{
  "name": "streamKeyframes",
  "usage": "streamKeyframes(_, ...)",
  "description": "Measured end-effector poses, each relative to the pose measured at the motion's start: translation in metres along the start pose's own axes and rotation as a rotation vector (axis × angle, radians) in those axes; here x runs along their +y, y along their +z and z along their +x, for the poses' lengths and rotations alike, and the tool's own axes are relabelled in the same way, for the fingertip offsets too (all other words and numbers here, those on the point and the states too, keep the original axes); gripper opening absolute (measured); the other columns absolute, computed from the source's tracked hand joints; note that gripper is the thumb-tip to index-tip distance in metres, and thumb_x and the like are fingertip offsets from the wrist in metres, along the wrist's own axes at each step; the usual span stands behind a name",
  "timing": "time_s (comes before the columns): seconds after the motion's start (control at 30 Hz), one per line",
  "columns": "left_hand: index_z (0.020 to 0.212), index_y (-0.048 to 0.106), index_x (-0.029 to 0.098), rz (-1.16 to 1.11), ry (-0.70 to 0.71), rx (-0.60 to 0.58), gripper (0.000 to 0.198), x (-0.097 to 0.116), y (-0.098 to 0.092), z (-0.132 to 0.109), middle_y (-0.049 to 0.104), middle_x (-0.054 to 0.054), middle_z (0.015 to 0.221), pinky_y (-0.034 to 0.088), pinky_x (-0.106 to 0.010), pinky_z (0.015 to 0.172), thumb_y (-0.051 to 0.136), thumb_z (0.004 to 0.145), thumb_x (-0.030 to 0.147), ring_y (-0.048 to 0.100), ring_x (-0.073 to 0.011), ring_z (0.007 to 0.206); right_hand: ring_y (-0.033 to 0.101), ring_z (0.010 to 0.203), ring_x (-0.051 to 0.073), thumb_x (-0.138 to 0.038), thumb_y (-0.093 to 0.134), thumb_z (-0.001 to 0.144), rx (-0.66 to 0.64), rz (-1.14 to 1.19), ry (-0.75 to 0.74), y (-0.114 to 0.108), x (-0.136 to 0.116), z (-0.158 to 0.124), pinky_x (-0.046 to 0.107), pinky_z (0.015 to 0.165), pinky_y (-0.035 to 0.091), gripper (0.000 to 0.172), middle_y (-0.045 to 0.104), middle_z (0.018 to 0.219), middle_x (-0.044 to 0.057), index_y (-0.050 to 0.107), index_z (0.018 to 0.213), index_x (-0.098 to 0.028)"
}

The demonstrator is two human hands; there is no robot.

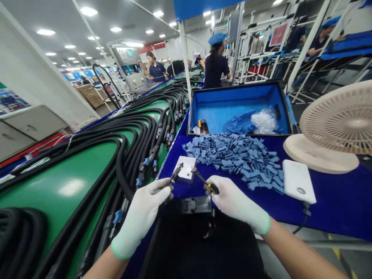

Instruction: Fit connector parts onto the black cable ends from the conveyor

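My left hand [149,205], in a white glove, is closed around a thin dark ribbed fitting [178,170] that points up and to the right. Its lower end is hidden by my fingers. In my gloved right hand [232,199] is a small hammer [200,176] with a black and yellow handle, its head toward the fitting but apart from it. Behind both lies a white block [186,167] with small holes. A dark metal fixture [195,204] sits nearer me, between my wrists.
Blue plastic clips [238,157] lie heaped on the blue table, before a blue bin [235,104]. A white power bank [298,181] and beige fan [322,155] stand right. Black hoses [136,120] cover the green conveyor [84,176] at left. Co-workers [216,64] are farther back.
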State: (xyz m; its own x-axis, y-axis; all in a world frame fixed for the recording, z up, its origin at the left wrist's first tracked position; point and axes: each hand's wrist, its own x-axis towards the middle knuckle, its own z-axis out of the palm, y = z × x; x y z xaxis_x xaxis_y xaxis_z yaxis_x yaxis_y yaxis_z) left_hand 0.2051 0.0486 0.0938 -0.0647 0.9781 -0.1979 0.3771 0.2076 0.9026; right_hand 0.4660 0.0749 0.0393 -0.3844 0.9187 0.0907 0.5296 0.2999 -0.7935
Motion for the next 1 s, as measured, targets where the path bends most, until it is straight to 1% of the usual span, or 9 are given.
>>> streamKeyframes(0.13, 0.129, 0.070, 0.015, -0.029, 0.044, -0.007, 0.046, 0.012, 0.000, 0.001, 0.078, -0.007, 0.113, 0.058, -0.032, 0.089, 0.069, 0.090, 0.039, 0.073, -0.0254, 0.101, 0.065, 0.117, 0.025, 0.002, 0.048, 0.082, -0.080, 0.290, -0.371, 0.007, -0.039, 0.002, 0.043, 0.111, 0.047, 0.055, 0.070, 0.124, 0.008, 0.066, 0.128, -0.023)
streamKeyframes(0.23, 0.124, 0.073, 0.018, 0.013, 0.082, 0.021, 0.042, 0.018, 0.002, 0.002, 0.077, -0.005, 0.118, 0.057, -0.032, 0.094, 0.070, 0.088, 0.038, 0.071, -0.0261, 0.108, 0.061, 0.128, 0.025, 0.004, 0.047, 0.082, -0.058, 0.377, -0.432, 0.010, -0.053, 0.006, 0.045, 0.118, 0.042, 0.068, 0.066, 0.136, 0.008, 0.057, 0.143, -0.025)
streamKeyframes(0.4, 0.117, 0.076, 0.021, 0.135, 0.171, 0.089, 0.035, 0.014, 0.011, 0.003, 0.076, -0.003, 0.118, 0.054, -0.031, 0.097, 0.070, 0.088, 0.039, 0.069, -0.0254, 0.113, 0.060, 0.128, 0.023, 0.003, 0.048, 0.082, -0.007, 0.349, -0.429, 0.013, -0.048, 0.006, 0.042, 0.117, 0.043, 0.064, 0.066, 0.134, 0.007, 0.058, 0.139, -0.025)
streamKeyframes(0.57, 0.109, 0.077, 0.023, 0.284, 0.321, 0.120, 0.026, 0.006, 0.016, 0.000, 0.074, -0.003, 0.116, 0.051, -0.031, 0.099, 0.066, 0.093, 0.039, 0.068, -0.0239, 0.111, 0.066, 0.102, 0.023, 0.000, 0.051, 0.078, 0.047, 0.153, -0.262, 0.024, -0.025, 0.000, 0.039, 0.095, 0.055, 0.037, 0.069, 0.106, 0.007, 0.065, 0.105, -0.021)
streamKeyframes(0.63, 0.111, 0.076, 0.022, 0.228, 0.276, 0.062, 0.028, 0.007, 0.013, 0.007, 0.074, -0.004, 0.115, 0.052, -0.032, 0.098, 0.066, 0.093, 0.041, 0.068, -0.0253, 0.111, 0.064, 0.089, 0.021, 0.001, 0.051, 0.076, 0.045, 0.062, -0.219, 0.027, -0.019, 0.000, 0.036, 0.084, 0.055, 0.029, 0.067, 0.098, 0.006, 0.062, 0.094, -0.020)
streamKeyframes(0.73, 0.127, 0.070, 0.021, -0.002, 0.180, -0.200, 0.043, 0.014, 0.008, 0.028, 0.075, -0.009, 0.113, 0.057, -0.037, 0.091, 0.057, 0.097, 0.049, 0.070, -0.0278, 0.106, 0.058, 0.075, 0.018, -0.001, 0.050, 0.075, 0.036, -0.002, -0.159, 0.025, -0.018, 0.002, 0.032, 0.071, 0.052, 0.022, 0.063, 0.087, 0.003, 0.056, 0.084, -0.020)
streamKeyframes(0.83, 0.126, 0.071, 0.019, -0.132, 0.181, -0.425, 0.049, 0.022, 0.008, 0.050, 0.076, -0.011, 0.105, 0.059, -0.038, 0.083, 0.055, 0.096, 0.054, 0.072, -0.0276, 0.093, 0.062, 0.082, 0.019, -0.006, 0.050, 0.081, 0.040, 0.061, -0.160, 0.017, -0.028, 0.006, 0.033, 0.078, 0.052, 0.022, 0.066, 0.093, 0.004, 0.059, 0.095, -0.020)
streamKeyframes(0.9, 0.124, 0.073, 0.018, -0.119, 0.191, -0.425, 0.048, 0.026, 0.010, 0.058, 0.077, -0.010, 0.101, 0.059, -0.037, 0.081, 0.059, 0.094, 0.053, 0.072, -0.0256, 0.085, 0.064, 0.090, 0.021, -0.011, 0.051, 0.086, 0.034, 0.103, -0.156, 0.011, -0.034, 0.008, 0.035, 0.084, 0.052, 0.023, 0.069, 0.099, 0.006, 0.062, 0.104, -0.020)
streamKeyframes(1.0, 0.128, 0.072, 0.017, 0.013, 0.225, -0.315, 0.050, 0.028, 0.012, 0.059, 0.078, -0.007, 0.107, 0.057, -0.034, 0.084, 0.064, 0.092, 0.050, 0.072, -0.0256, 0.090, 0.063, 0.076, 0.020, -0.018, 0.056, 0.088, -0.033, 0.104, -0.041, 0.010, -0.034, 0.011, 0.032, 0.073, 0.050, 0.007, 0.070, 0.086, 0.004, 0.063, 0.088, -0.020)
